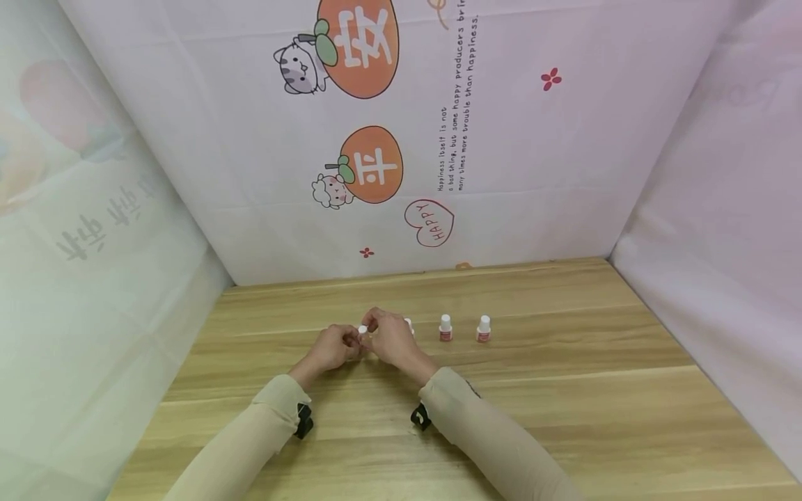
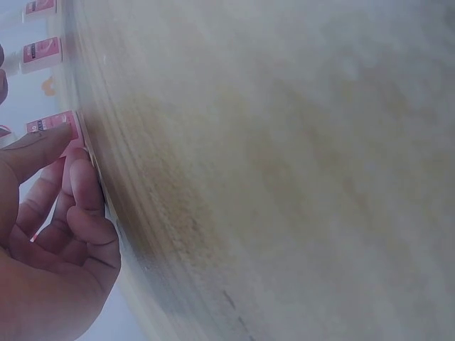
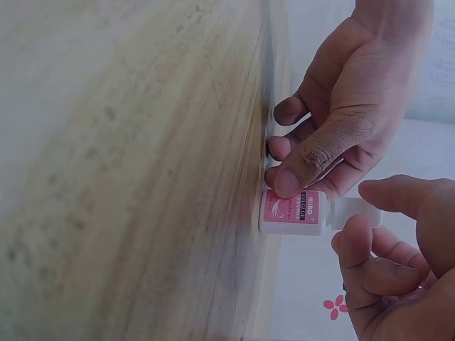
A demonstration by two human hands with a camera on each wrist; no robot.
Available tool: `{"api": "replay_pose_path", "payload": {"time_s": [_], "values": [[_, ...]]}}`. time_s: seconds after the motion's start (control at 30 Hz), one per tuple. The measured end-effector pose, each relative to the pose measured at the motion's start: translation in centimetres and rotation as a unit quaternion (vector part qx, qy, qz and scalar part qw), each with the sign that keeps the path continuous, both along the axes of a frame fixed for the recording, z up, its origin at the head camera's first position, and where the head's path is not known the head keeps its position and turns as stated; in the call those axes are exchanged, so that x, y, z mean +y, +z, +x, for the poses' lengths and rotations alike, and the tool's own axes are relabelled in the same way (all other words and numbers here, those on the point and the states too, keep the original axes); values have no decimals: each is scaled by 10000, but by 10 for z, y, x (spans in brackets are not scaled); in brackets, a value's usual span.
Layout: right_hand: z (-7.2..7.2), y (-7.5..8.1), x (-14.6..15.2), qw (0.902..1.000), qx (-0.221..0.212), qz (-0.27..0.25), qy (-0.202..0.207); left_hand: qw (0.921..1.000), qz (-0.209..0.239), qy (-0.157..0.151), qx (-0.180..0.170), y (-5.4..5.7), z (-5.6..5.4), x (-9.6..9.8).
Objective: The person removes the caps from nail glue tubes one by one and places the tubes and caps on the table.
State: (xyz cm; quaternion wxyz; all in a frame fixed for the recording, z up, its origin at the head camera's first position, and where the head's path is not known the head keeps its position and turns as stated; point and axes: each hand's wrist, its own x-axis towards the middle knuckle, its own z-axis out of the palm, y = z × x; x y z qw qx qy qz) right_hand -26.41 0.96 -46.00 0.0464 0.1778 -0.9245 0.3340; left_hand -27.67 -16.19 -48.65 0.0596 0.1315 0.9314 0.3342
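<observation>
A small white bottle of nail glue [image 3: 295,211] with a pink label stands upright on the wooden table, between the two hands. My left hand [image 1: 333,346] holds its lower body, thumb against the label and fingers behind. At its white cap [image 3: 348,211], my right hand [image 3: 405,259] has thumb and index finger on either side, pinching it. In the head view, the right hand partly covers a second bottle [image 1: 409,325] just behind it. The left wrist view shows the held bottle's pink label [image 2: 53,124] beside the left thumb.
Two more matching bottles stand upright to the right, a nearer one [image 1: 445,328] and a farther one [image 1: 484,330], roughly in a row. Printed white cloth [image 1: 501,139] hangs behind the table [image 1: 564,390] and along both sides. Both wrists wear black straps.
</observation>
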Motion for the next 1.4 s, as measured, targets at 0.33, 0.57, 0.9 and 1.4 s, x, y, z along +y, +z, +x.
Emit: {"api": "replay_pose_path", "payload": {"time_s": [0.33, 0.57, 0.9, 1.4], "values": [[-1, 0, 0, 9999, -74, -70, -8, 10000, 25, -44, 8, 0, 1, -1], [0, 1, -1, 9999, -102, -77, -83, 9999, 71, -51, -117, 0, 0, -1], [0, 0, -1, 9998, -109, -150, -30, 9999, 114, 4, -81, -2, 0, -1], [0, 0, -2, 10000, -58, -15, -19, 10000, -13, 16, -42, -1, -1, 0]]}}
